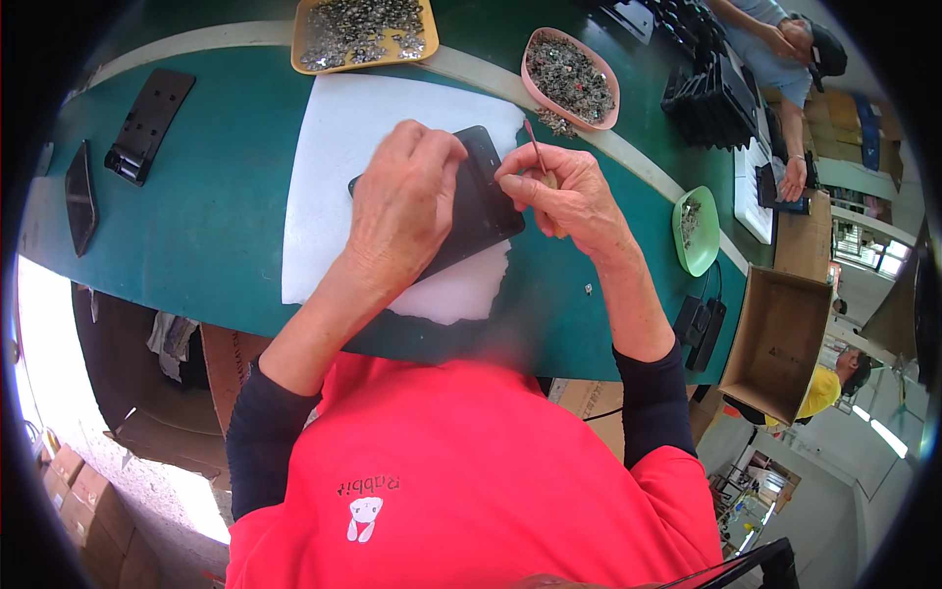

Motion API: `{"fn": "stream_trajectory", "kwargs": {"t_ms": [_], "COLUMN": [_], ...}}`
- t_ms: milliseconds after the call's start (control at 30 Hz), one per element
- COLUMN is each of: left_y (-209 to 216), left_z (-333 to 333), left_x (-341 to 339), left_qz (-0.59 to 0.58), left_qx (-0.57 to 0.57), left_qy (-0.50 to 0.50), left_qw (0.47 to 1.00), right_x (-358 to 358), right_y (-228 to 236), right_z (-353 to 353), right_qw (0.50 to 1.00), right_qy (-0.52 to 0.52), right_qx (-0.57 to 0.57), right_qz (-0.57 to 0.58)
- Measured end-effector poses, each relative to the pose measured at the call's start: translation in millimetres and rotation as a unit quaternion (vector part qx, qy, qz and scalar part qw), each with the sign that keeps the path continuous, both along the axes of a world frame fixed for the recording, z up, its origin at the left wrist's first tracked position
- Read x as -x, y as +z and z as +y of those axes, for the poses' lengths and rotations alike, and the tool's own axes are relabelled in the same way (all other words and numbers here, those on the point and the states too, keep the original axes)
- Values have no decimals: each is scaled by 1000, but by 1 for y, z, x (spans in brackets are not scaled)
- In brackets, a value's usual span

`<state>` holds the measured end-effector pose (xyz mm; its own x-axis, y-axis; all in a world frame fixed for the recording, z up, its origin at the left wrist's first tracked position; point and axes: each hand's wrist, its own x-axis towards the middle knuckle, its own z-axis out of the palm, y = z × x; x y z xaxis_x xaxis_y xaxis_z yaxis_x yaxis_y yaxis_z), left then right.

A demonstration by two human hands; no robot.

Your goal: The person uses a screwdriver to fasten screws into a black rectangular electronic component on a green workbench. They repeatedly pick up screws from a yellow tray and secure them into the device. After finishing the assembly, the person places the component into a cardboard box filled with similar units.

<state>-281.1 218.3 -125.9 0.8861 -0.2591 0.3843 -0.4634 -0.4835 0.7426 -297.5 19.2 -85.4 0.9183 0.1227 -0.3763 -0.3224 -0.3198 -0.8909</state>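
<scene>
Right hand (564,196): grip closed on a slim reddish-shafted tool (536,147), shaft up, just beside the upper right edge of a black panel (481,211). Left hand (404,201) bent over that same panel; fingertips hidden, so can't tell whether its grip pinches anything. Panel lies tilted on a white sheet (334,128), partly under the left hand.

Risks, my guess: the tool could skid and scratch the panel if the left hand doesn't steady it; a loose sheet could slide and take the panel along; a tiny part could get lost, there being one stray bit (589,290) on the worktop (235,216) already.

Materials: panel flat, dark, dull, rounded corners, likely moulded plastic. Sheet soft-looking, foam-like, ragged lower right edge. Worktop smooth green. Off left, two black pieces, one a long plate (147,123), one narrow and shiny (81,201). Right: shallow green dish (699,260), small bits inside. Beyond the sheet: pink tray (601,123) heaped with grey metallic bits (some spilled just outside it), then yellow tray (298,44) of glinting ones. Farther, stacked black parts (714,103) near a co-worker's hand (793,180).
</scene>
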Motion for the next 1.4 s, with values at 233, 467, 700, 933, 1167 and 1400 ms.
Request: {"fn": "stream_trajectory", "kwargs": {"t_ms": [233,467,700,933,1167,1400], "left_y": [-18,-25,-25,-27,-29,-29], "left_z": [-5,-6,-7,-8,-8,-9], "left_x": [11,10,10,11,11,11], "left_qz": [25,10,0,-12,-21,-23], "left_qx": [9,3,4,2,3,-2], "left_qy": [-31,-26,-21,-12,-14,-12], "left_qw": [999,1000,1000,1000,1000,1000], "right_x": [-5,-10,-10,-9,-9,-17], "right_y": [-15,-29,-41,-42,-52,-38], "right_z": [-3,-11,-19,-16,-20,-23], "right_qw": [989,958,995,989,952,864], "right_qy": [31,115,54,68,128,247], "right_qx": [118,173,42,57,102,246], "right_qz": [-79,-199,-72,-120,-257,-365]}}
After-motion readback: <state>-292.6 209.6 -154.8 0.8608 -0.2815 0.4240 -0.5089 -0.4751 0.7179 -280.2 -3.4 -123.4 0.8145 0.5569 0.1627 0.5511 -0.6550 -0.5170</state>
